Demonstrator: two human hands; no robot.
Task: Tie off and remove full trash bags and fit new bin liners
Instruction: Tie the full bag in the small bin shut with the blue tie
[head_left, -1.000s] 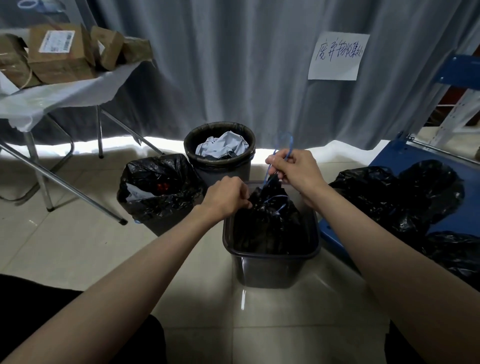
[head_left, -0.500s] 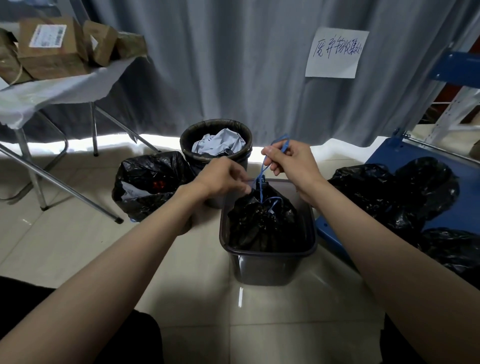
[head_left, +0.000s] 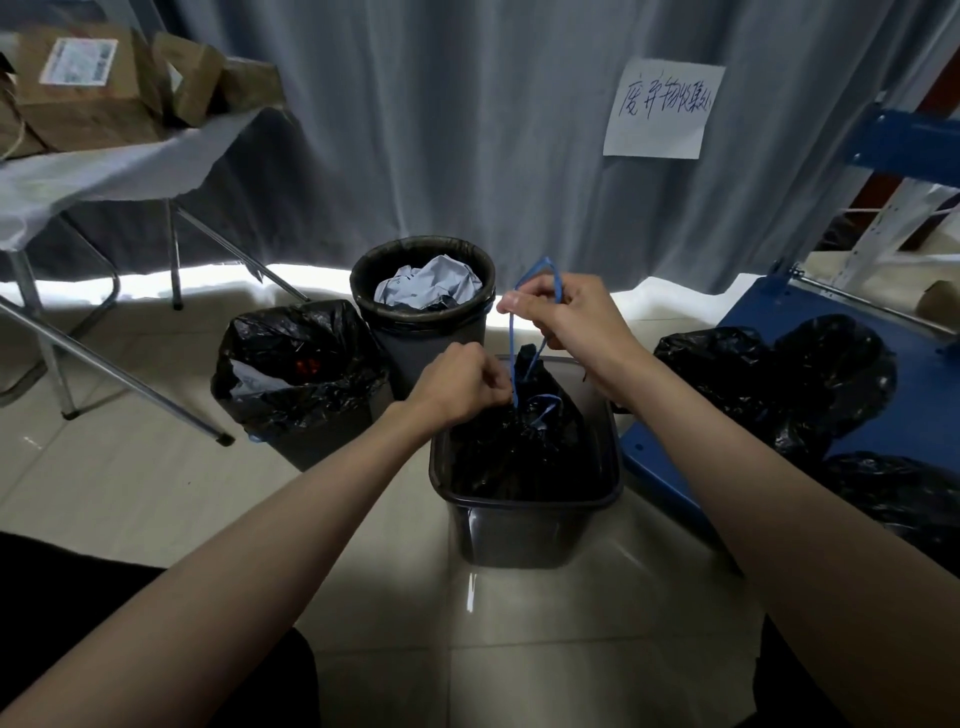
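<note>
Grey curtain (head_left: 467, 130) hangs across the back of the room, over a pale tiled floor (head_left: 130, 493). Both hands work at one gathered black trash bag (head_left: 519, 447), which sits inside a dark rectangular bin (head_left: 524, 525) in the middle of the floor. The left hand (head_left: 460, 387) has its fingers curled tight at the bag's neck, pinching the blue drawstring (head_left: 511, 358) where it leaves the plastic. The right hand (head_left: 569, 317) is higher, its fingers closed on the same drawstring, with one blue loop standing above its knuckles and two strands running down to the bag.

Three bins are in view. Behind the rectangular one stands a round bin (head_left: 423, 332) with a dark liner folded over its rim and crumpled white paper (head_left: 431, 286) on top. To its left is a third bin (head_left: 311, 431), its open black bag (head_left: 296, 358) draped over the sides. Right of the hands, at least two filled black bags (head_left: 779, 379) lie on a blue platform (head_left: 924, 364), touching each other.

One handwritten paper sign (head_left: 662, 109) is fixed to the curtain. At upper left, a folding worktop (head_left: 104, 176) under a white cloth carries several brown cardboard parcels (head_left: 88, 88), one with a shipping label.
</note>
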